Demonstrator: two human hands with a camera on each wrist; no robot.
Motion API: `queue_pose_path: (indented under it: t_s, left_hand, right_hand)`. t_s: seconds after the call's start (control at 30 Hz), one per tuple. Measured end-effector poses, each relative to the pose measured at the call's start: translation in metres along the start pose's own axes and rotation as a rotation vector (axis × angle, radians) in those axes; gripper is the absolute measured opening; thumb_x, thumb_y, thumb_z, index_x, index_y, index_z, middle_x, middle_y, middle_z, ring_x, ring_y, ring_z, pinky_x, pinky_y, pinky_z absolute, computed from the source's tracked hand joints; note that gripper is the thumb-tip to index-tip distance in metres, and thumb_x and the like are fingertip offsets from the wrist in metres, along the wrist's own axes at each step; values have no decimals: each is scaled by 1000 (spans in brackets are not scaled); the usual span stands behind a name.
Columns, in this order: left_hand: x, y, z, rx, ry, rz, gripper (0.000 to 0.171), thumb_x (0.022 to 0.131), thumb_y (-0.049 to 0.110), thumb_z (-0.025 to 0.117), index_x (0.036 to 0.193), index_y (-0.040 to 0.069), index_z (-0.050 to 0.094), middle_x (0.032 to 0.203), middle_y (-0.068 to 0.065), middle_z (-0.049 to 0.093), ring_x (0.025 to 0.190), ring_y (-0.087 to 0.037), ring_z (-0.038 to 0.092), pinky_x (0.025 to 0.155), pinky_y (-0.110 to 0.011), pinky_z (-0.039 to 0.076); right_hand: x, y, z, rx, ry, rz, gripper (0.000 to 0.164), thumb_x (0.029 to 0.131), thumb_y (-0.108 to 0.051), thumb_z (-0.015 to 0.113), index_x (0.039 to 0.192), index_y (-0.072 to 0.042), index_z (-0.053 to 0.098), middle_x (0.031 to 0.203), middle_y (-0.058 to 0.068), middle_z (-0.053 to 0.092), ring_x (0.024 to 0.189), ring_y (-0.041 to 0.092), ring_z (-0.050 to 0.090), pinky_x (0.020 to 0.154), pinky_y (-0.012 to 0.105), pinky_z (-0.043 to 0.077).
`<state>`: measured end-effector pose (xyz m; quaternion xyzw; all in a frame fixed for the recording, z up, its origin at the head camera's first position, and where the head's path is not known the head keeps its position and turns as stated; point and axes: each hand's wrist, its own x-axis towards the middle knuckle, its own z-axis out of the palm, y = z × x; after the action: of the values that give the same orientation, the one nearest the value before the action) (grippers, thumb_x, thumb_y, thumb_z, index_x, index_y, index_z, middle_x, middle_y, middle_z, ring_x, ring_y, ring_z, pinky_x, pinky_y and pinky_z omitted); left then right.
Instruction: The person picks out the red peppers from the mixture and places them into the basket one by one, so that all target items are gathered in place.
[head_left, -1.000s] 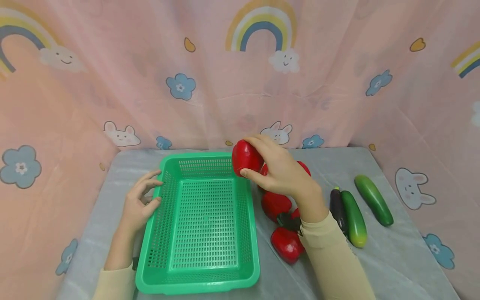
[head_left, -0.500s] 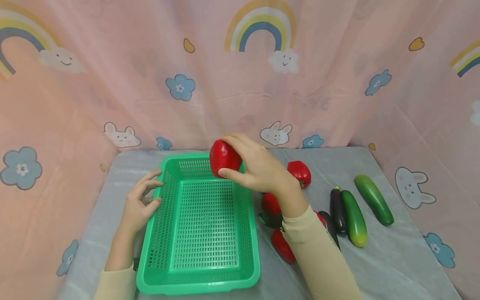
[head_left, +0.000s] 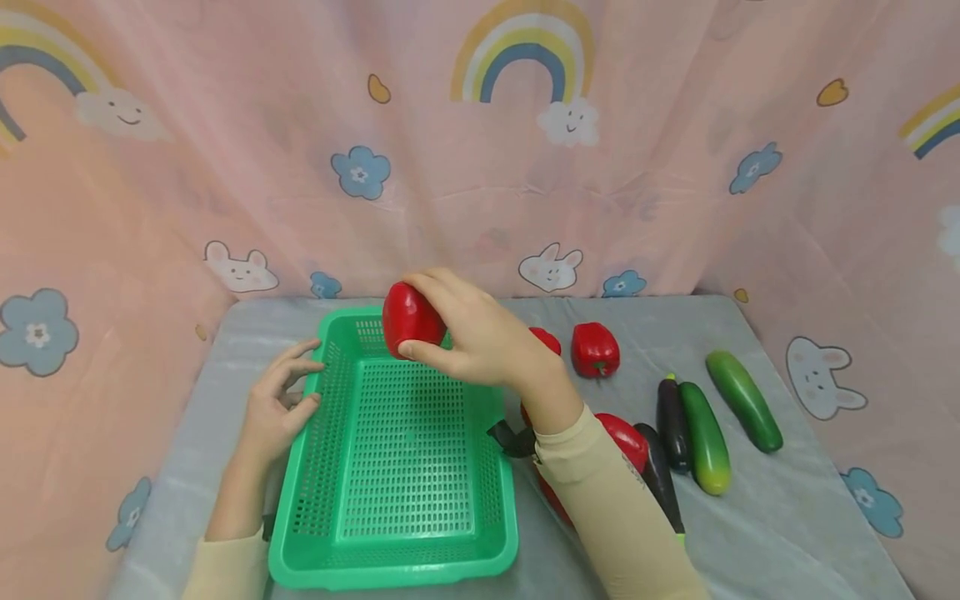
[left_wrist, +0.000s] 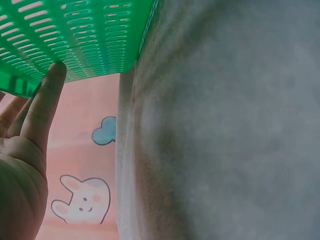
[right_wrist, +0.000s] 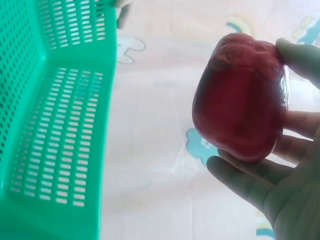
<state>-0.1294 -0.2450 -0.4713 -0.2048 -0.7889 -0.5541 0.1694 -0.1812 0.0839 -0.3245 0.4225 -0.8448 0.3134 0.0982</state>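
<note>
My right hand (head_left: 476, 333) holds a shiny red bell pepper (head_left: 408, 321) over the far end of a green slotted plastic basket (head_left: 393, 577). In the right wrist view the bell pepper (right_wrist: 240, 100) sits between the thumb and the fingers, with the basket wall (right_wrist: 60, 135) off to the left. My left hand (head_left: 277, 408) rests against the basket's left side, its fingertips right at the rim. Seen from the left wrist, a straight digit (left_wrist: 42, 107) touches the slotted outer wall (left_wrist: 85, 40). Inside the basket, the slotted floor shows bare.
Right of the basket lies another red bell pepper (head_left: 596, 348), with several more partly hidden under the right arm. Farther right are an eggplant (head_left: 674, 429), a second eggplant (head_left: 660, 475) and two cucumbers (head_left: 705, 437). A pink printed curtain (head_left: 450, 217) surrounds the grey-covered table.
My right hand has carried the bell pepper leftward, from the basket's right rim to above its far end. The left hand stays at the rim.
</note>
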Motion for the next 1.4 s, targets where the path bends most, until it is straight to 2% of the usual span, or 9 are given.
queue_pose_path:
  t_s: [0.33,0.6,0.93,1.17,1.4]
  left_hand:
    - [1,-4,3,-23,4,20,43,83,-23,65,123,-8,71,155,-26,57,130,-11,65,77,-19,60]
    - [3,-8,5,-44,7,43,43,83,-22,65,123,-8,72,153,-28,57,132,-14,66,74,-19,60]
    - [2,-4,0,-45,12,21,41,84,-22,63,122,-9,71,154,-28,56,129,-13,66,75,-19,59]
    - [-1,-5,0,-47,14,37,41,83,-23,62,121,-10,71,151,-31,57,129,-13,67,73,-19,59]
    - [0,-7,0,-28,7,-3,43,84,-22,63,122,-4,72,153,-25,58,133,-11,64,77,-20,57]
  right_hand:
    - [12,1,17,-73,-33,17,73,96,-52,78,153,-12,55,144,3,60,123,16,58,92,38,59]
    - [22,8,34,-46,-71,27,73,94,-50,81,152,-12,56,140,3,60,118,15,59,89,33,60]
    - [37,0,49,-43,-136,66,74,94,-50,80,155,-16,53,140,0,60,116,14,61,89,31,59]
    - [42,-1,60,-22,-194,75,76,96,-48,79,156,-11,51,140,3,59,116,16,61,89,32,60]
    - [42,5,71,6,-197,93,77,95,-48,80,157,-12,50,142,3,58,117,17,60,89,34,61]
